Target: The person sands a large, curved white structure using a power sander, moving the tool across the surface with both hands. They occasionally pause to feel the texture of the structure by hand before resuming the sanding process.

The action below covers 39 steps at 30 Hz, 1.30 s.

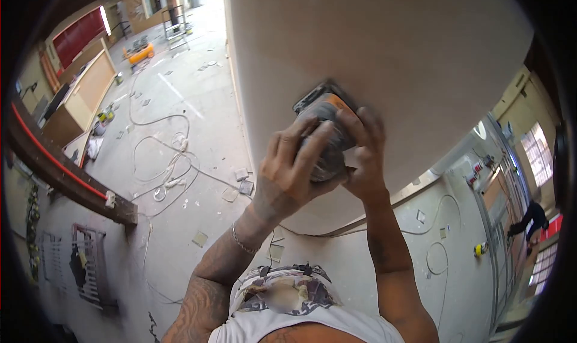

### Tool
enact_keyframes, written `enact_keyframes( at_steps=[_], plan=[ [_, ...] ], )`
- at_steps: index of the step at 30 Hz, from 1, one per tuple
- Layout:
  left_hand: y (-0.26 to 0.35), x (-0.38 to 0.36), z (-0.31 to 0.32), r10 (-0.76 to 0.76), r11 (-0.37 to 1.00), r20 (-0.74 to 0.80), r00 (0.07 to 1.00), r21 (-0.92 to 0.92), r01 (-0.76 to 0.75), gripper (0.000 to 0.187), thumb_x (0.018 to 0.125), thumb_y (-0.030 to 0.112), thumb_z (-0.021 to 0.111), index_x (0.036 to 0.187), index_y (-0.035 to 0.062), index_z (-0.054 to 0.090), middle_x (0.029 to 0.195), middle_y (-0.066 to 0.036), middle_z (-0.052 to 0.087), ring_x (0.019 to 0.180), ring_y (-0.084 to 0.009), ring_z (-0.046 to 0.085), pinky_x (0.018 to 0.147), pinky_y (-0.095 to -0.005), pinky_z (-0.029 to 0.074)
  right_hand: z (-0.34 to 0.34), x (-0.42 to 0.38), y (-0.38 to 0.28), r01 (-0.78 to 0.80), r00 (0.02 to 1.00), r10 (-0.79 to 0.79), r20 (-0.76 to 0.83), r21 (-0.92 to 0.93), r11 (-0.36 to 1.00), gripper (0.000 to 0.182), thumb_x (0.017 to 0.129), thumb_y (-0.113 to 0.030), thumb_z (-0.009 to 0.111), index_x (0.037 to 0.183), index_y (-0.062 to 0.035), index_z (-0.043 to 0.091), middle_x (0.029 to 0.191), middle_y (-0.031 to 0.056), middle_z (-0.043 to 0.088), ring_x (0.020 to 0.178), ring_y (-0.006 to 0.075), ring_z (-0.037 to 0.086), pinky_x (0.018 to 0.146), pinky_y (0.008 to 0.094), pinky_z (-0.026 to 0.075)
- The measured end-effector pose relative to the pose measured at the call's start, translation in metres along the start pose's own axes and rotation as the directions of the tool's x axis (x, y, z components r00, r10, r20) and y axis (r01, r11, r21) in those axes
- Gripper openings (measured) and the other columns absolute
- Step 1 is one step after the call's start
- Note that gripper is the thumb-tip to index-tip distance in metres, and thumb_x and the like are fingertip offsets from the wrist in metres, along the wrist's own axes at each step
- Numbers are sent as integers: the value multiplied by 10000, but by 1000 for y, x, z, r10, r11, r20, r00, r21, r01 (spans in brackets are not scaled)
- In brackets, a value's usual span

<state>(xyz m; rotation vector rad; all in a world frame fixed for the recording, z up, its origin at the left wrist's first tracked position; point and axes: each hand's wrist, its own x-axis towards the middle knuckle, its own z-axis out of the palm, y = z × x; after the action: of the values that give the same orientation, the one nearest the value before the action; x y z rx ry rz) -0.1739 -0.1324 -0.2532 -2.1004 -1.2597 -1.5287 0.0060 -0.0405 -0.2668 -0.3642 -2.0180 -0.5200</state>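
An electric sander (327,147), grey and black with an orange patch, lies with its dark pad (314,94) against a large smooth pale panel (433,60). My left hand (291,153) is wrapped round the sander's left side, fingers over its body. On the other side my right hand (366,153) grips it near the front, with the thumb toward its lower end. The panel around the pad has a dull, dusty, slightly pinkish surface. The side of the sander pressed to the panel is hidden.
Cords (174,153) loop over the dusty floor at left, among scattered sanding sheets (200,239). An orange compressor (139,53) and a stepladder (175,30) stand far back. A brown beam (66,168) crosses the left. Another person (532,217) bends at far right.
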Motion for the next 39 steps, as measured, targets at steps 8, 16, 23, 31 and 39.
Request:
enact_keyframes(
  at_steps=[8,16,23,31,39],
  plan=[
    [-38,0,23,-331,932,-475,815,-298,205,642,914,298,774,1423,5,517,1248,-178,592,1179,-270,594,1008,-386,500,-51,-61,44,-274,797,310,-518,147,951,718,1012,-238,675,1555,-60,240,1439,210,523,1381,384,477,1167,528,391],
    [-85,62,-25,-615,764,-458,642,-549,340,553,1036,382,600,1439,18,499,1073,-101,661,769,-125,690,571,-245,585,-40,-150,86,-764,626,691,-362,-110,635,768,1069,-502,419,1623,-29,174,1650,251,180,1539,456,156,1241,619,176],
    [-133,80,-49,-734,650,-357,578,-617,444,546,1031,411,587,1414,30,511,980,-68,655,707,-94,671,518,-233,561,-28,-151,90,-791,608,694,-386,-211,575,890,1014,-705,187,1652,-93,82,1690,252,51,1568,438,63,1245,648,122],
    [-219,75,-58,-759,592,-225,611,-630,503,579,1025,437,563,1421,20,497,984,-83,633,697,-92,654,526,-226,553,-14,-153,93,-820,568,653,-501,-276,501,840,1047,-650,95,1634,-55,173,1689,219,136,1565,400,136,1274,575,135],
    [-253,63,-57,-642,669,-243,727,-640,378,514,917,240,740,1343,11,566,1048,-86,625,901,-122,635,775,-248,571,22,-113,20,-918,303,796,-525,64,392,913,1042,-700,237,1638,-22,102,1691,239,99,1567,394,141,1273,511,161]
  ],
)
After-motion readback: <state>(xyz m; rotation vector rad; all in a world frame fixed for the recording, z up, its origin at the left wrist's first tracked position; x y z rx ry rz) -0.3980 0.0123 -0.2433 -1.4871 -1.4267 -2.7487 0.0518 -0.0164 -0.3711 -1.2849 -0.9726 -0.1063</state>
